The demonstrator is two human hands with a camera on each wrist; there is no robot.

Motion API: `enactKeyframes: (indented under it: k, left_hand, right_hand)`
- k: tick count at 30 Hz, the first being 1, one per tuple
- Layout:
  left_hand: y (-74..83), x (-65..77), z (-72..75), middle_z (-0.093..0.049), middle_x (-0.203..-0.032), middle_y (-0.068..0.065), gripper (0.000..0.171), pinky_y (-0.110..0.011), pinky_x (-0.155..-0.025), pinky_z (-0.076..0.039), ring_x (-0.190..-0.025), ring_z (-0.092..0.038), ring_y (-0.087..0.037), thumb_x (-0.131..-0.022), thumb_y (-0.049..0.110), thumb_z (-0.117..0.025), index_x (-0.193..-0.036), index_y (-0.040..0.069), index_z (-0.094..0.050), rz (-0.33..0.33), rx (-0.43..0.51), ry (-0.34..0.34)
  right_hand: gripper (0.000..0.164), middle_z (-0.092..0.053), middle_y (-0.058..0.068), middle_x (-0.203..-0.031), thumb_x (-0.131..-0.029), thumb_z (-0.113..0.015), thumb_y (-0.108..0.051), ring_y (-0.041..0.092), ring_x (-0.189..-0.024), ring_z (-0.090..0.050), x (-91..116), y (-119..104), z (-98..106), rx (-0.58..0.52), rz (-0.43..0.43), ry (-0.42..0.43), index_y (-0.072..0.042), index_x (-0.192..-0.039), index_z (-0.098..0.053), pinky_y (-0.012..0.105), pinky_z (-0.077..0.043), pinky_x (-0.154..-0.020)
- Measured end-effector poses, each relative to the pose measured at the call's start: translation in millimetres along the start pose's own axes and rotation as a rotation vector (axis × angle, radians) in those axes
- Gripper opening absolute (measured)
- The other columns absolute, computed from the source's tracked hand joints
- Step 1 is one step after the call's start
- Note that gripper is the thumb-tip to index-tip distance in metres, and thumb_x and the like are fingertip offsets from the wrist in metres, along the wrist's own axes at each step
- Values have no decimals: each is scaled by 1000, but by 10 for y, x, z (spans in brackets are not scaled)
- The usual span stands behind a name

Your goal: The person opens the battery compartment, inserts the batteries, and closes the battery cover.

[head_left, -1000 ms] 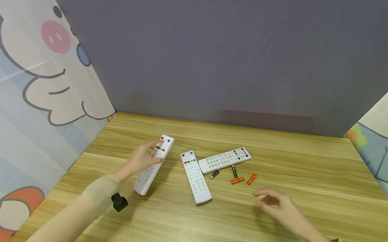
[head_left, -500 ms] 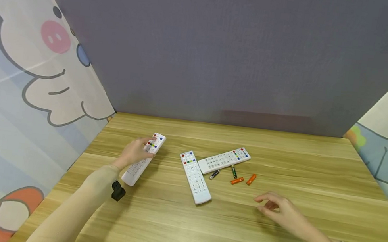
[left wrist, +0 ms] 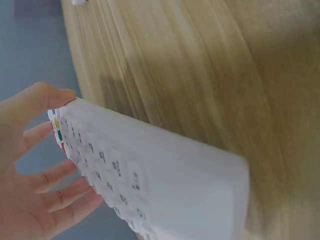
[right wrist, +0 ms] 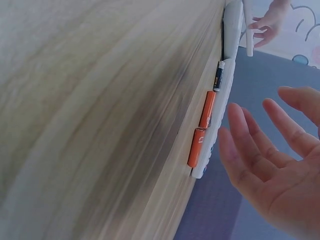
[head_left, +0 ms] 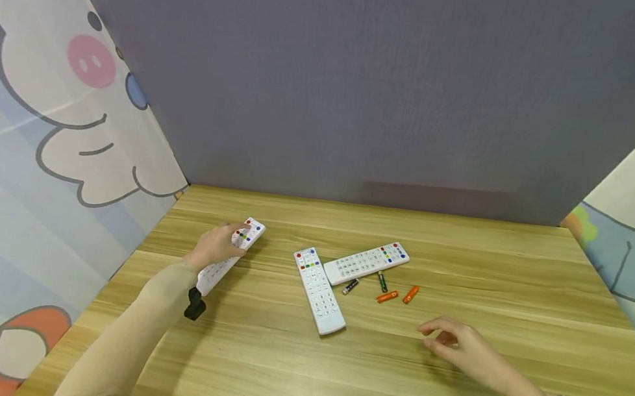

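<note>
At the left of the table, my left hand [head_left: 214, 245] grips a white remote control [head_left: 254, 233] by its long edges, thumb on one side and fingers on the other. In the left wrist view the remote [left wrist: 165, 165] is tilted, its keypad facing the palm and its blank end toward the camera. My right hand [head_left: 462, 348] holds nothing, its fingers loosely bent over the right half of the table. Nearest to it lie two orange batteries [head_left: 411, 294]. In the right wrist view its fingers [right wrist: 250, 155] overlap the area beside those batteries.
Two more white remotes lie mid-table: one slanted toward the front [head_left: 320, 290], the other angled to the right [head_left: 365, 263]. A black battery [head_left: 351, 286] and a green battery [head_left: 382, 281] sit by them. A grey panel [head_left: 387, 101] rises behind the table [head_left: 498, 264].
My left hand has carried its remote leftward and slightly toward the back of the table. My right hand has shifted slightly right; the other remotes and batteries stay put.
</note>
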State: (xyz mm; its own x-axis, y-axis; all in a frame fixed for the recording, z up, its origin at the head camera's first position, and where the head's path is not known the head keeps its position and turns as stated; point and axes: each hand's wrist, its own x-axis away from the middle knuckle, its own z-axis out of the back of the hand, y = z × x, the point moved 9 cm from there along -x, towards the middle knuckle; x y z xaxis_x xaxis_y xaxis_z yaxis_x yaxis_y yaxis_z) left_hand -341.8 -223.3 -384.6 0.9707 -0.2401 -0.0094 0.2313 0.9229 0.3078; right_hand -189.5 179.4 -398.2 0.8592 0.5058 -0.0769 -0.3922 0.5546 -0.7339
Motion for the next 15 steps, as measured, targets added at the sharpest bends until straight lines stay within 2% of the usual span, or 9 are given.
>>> enactKeyframes:
  k: [8,15]
  left_hand:
    - [-41,-47,-52,-48,-80,-10,57,-26,-45,-33,-54,-38,-15,-74,18,-67,-126,7,-47,8,-11,-40]
    - [-62,-76,-98,-50,-86,-13,57,-26,-48,-34,-57,-40,-16,-77,17,-65,-129,7,-44,28,0,-84]
  right_hand:
    - [25,-59,13,-99,-87,-55,-17,7,-74,-56,3,18,-1,-15,12,1,0,-106,-57,22,-50,-63]
    - [24,-59,13,-99,-87,-55,-17,8,-73,-57,9,36,0,-8,-2,7,-1,-105,-58,22,-50,-63]
